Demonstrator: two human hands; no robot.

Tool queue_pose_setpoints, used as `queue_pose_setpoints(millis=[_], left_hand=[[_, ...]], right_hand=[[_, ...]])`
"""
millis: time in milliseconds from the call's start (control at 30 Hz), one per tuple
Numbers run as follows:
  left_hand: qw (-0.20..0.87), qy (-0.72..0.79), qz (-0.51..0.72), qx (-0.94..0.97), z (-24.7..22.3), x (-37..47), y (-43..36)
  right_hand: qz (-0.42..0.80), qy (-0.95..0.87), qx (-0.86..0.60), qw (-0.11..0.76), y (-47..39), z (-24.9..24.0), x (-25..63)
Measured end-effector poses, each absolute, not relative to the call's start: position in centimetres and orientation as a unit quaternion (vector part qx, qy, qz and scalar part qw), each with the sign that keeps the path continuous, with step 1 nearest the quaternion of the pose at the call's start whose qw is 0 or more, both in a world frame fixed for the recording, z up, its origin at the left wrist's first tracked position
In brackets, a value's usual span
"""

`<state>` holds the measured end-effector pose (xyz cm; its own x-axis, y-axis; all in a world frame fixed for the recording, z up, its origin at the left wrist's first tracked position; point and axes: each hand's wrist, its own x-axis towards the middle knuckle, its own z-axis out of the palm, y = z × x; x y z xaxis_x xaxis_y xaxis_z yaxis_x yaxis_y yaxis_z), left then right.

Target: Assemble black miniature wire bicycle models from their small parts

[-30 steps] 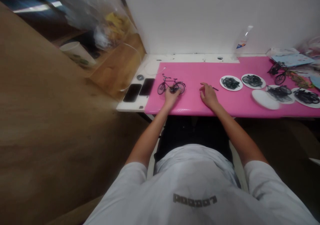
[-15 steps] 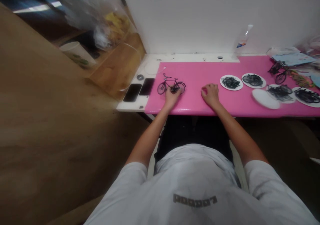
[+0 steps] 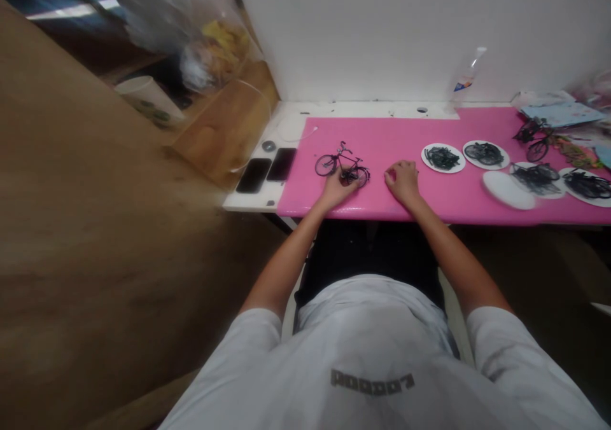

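Near the left end of the pink mat (image 3: 382,137), a little black bicycle (image 3: 352,159) sits in the left hand (image 3: 338,192), its front wheel toward the phones. The left fingers are closed in around the lower middle of it, by the pedals and rear wheel. Beside it, apart from the bicycle, the right hand (image 3: 403,180) rests low over the mat with its fingers curled narrow; I can't tell whether anything small is pinched there.

To the right of that hand stand plates of dark parts, the nearest plate (image 3: 442,170) heaped with short strips. A white disc (image 3: 508,190) lies in front of them, overlapping one plate. Farther along are another bicycle (image 3: 538,149) and a pale blue sheet (image 3: 563,113), and a clear bottle (image 3: 468,77) stands against the wall.

Off to the left, two dark phones (image 3: 253,175) lie side by side on the white tabletop (image 3: 243,202), a round metal piece (image 3: 268,145) just behind them.
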<state>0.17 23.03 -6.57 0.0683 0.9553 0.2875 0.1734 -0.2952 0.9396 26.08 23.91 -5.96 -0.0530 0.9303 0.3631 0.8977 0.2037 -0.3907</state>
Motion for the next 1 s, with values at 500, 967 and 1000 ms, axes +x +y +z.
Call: queue_pose_setpoints(millis=[500, 967, 1000], left_hand=[[0.46, 0.435, 0.569, 0.525, -7.7, 0.1, 24.8], [0.493, 0.436, 0.575, 0.485, -7.3, -0.3, 25.6], [0.492, 0.439, 0.576, 0.483, -7.2, -0.3, 25.7]], right_hand=[[0.026, -0.729, -0.635, 0.253, 23.8, -5.7, 25.9], [0.007, -0.734, -0.607, 0.305, 22.8, -4.3, 25.2], [0.007, -0.737, -0.602, 0.306, 22.7, -4.0, 25.1]])
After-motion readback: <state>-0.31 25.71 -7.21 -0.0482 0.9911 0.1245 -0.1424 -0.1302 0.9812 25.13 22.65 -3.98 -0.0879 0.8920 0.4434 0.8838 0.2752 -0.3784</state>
